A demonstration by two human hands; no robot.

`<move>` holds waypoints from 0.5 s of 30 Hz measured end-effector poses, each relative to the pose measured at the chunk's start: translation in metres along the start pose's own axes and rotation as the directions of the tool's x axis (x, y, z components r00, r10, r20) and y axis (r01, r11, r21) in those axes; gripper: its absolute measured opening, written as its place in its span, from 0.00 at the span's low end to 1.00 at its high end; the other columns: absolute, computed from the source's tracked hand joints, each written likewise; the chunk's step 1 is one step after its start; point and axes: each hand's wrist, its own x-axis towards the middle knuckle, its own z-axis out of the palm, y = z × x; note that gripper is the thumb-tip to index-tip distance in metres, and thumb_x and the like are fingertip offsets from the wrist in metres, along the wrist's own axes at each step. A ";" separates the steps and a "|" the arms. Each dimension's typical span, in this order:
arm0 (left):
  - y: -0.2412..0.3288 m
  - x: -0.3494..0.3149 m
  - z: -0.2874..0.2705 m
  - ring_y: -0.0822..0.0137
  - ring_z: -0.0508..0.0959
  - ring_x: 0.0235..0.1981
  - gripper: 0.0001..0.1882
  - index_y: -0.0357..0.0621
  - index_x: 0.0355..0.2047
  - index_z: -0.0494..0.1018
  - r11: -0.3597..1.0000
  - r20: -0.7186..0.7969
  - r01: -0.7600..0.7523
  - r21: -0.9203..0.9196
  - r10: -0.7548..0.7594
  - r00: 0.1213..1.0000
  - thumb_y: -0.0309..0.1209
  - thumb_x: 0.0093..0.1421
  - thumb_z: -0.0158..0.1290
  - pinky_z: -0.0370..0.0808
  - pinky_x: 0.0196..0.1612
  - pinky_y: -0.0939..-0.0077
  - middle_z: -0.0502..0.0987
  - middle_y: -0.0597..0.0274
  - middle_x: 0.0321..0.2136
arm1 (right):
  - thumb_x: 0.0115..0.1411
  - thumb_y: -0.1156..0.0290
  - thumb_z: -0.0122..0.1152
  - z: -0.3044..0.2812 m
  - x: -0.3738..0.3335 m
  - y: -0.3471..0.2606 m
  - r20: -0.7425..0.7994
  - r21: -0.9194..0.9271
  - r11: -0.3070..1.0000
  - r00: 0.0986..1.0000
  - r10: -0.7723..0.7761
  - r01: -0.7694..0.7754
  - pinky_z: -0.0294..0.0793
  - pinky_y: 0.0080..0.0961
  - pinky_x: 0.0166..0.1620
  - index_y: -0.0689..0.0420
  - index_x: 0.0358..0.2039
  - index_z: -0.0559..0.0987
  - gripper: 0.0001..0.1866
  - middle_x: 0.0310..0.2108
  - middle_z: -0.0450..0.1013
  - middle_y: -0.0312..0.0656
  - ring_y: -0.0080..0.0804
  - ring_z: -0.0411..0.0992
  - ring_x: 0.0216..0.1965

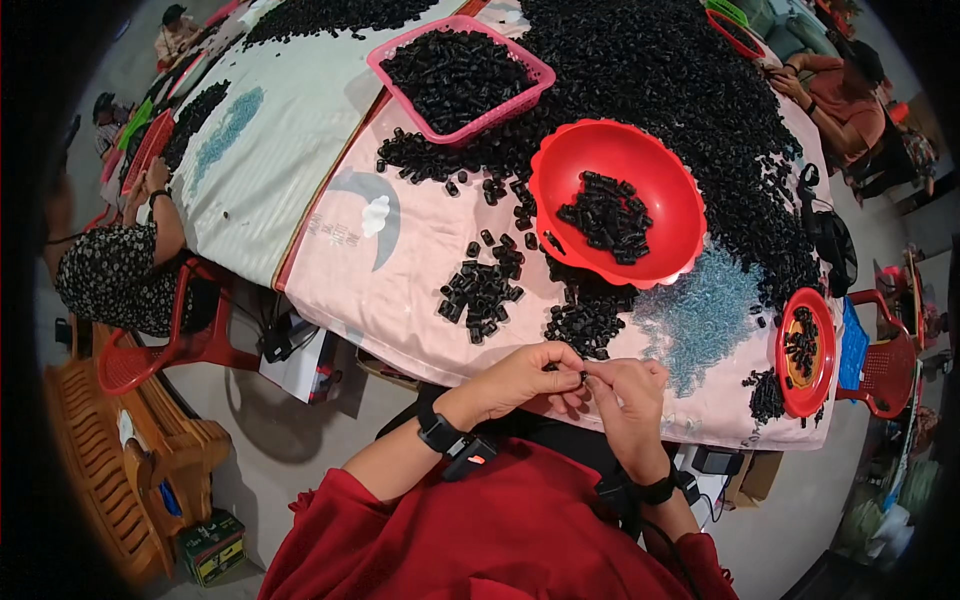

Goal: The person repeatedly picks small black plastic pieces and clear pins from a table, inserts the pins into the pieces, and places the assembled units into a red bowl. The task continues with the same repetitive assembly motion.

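Observation:
At the near table edge my hands meet, fingertips pinched together. My left hand [515, 382] is closed on a small black plastic piece [584, 378], and my right hand [632, 402] pinches the same piece from the other side. Fingers cover most of it. Just beyond them lies a heap of small black cylindrical parts [585, 325], with a looser group of black parts [482, 298] to its left. A pile of tiny clear bluish pieces [712, 305] spreads beyond my right hand. Farther off, a red scalloped bowl [580, 150] holds more black parts.
A pink basket [455, 132] full of black parts stands at the far middle, beside a huge black heap [640, 60]. On the right sits a red oval tray [815, 400]. People work at the left and far right; a red chair [150, 360] and wooden bench [100, 450] stand left.

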 end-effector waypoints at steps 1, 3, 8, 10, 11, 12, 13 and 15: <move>0.000 0.000 0.000 0.70 0.86 0.39 0.10 0.42 0.50 0.76 1.000 -0.007 0.003 0.001 -0.003 1.000 0.34 0.74 0.58 0.83 0.39 0.77 0.84 0.61 0.40 | 0.64 0.75 0.68 0.000 0.000 0.000 0.003 -0.004 1.000 1.000 -0.013 0.013 0.59 0.35 0.53 0.51 0.47 0.88 0.11 0.35 0.79 0.33 0.29 0.75 0.38; 0.001 0.000 0.000 0.70 0.86 0.39 0.10 0.42 0.50 0.76 1.000 -0.002 0.014 0.002 -0.014 1.000 0.34 0.74 0.58 0.83 0.39 0.77 0.84 0.61 0.40 | 0.63 0.76 0.68 -0.002 -0.002 0.001 0.019 -0.007 1.000 1.000 -0.017 0.017 0.59 0.35 0.52 0.51 0.48 0.89 0.13 0.34 0.79 0.32 0.28 0.75 0.38; -0.002 0.000 -0.002 0.64 0.87 0.41 0.13 0.39 0.50 0.75 1.000 0.007 0.005 -0.013 -0.005 1.000 0.36 0.74 0.59 0.85 0.41 0.75 0.84 0.58 0.40 | 0.63 0.76 0.69 -0.003 -0.003 0.003 0.016 -0.024 1.000 1.000 0.000 0.000 0.58 0.34 0.52 0.52 0.46 0.89 0.12 0.33 0.78 0.32 0.28 0.75 0.39; 0.000 0.000 -0.001 0.64 0.87 0.41 0.13 0.39 0.50 0.75 1.000 0.012 0.005 -0.016 -0.005 1.000 0.36 0.74 0.59 0.85 0.41 0.74 0.84 0.58 0.40 | 0.63 0.76 0.69 -0.003 -0.003 0.003 0.005 -0.003 0.999 0.999 0.054 -0.054 0.58 0.34 0.51 0.53 0.45 0.88 0.10 0.32 0.78 0.32 0.28 0.75 0.39; 0.000 0.000 -0.001 0.64 0.87 0.41 0.13 0.39 0.50 0.75 1.000 0.015 0.006 -0.016 -0.006 1.000 0.36 0.74 0.58 0.85 0.41 0.74 0.84 0.58 0.40 | 0.63 0.76 0.69 -0.003 -0.003 0.003 0.000 0.011 0.998 0.998 0.062 -0.062 0.58 0.34 0.51 0.53 0.44 0.88 0.10 0.32 0.78 0.32 0.28 0.75 0.38; 0.000 0.000 -0.001 0.64 0.87 0.41 0.13 0.40 0.50 0.75 1.000 0.016 0.007 -0.016 -0.007 1.000 0.36 0.74 0.58 0.85 0.41 0.74 0.84 0.58 0.40 | 0.63 0.76 0.69 -0.002 -0.003 0.002 -0.004 0.026 0.997 0.997 0.071 -0.070 0.58 0.34 0.51 0.54 0.43 0.88 0.09 0.32 0.78 0.31 0.28 0.75 0.38; 0.000 0.001 -0.001 0.64 0.87 0.41 0.13 0.40 0.50 0.75 1.000 0.018 0.009 -0.016 -0.008 1.000 0.36 0.74 0.58 0.85 0.41 0.74 0.84 0.58 0.40 | 0.62 0.76 0.69 -0.001 -0.003 0.002 -0.008 0.041 0.996 0.997 0.079 -0.079 0.58 0.34 0.51 0.54 0.43 0.88 0.09 0.32 0.78 0.31 0.28 0.75 0.38; -0.001 0.001 -0.002 0.64 0.87 0.41 0.13 0.40 0.50 0.75 1.000 0.024 0.005 -0.019 -0.005 1.000 0.36 0.74 0.58 0.85 0.40 0.75 0.84 0.58 0.40 | 0.62 0.76 0.69 0.000 -0.004 0.004 0.001 0.032 0.998 0.999 0.046 -0.046 0.58 0.34 0.50 0.53 0.44 0.88 0.10 0.32 0.78 0.31 0.28 0.75 0.37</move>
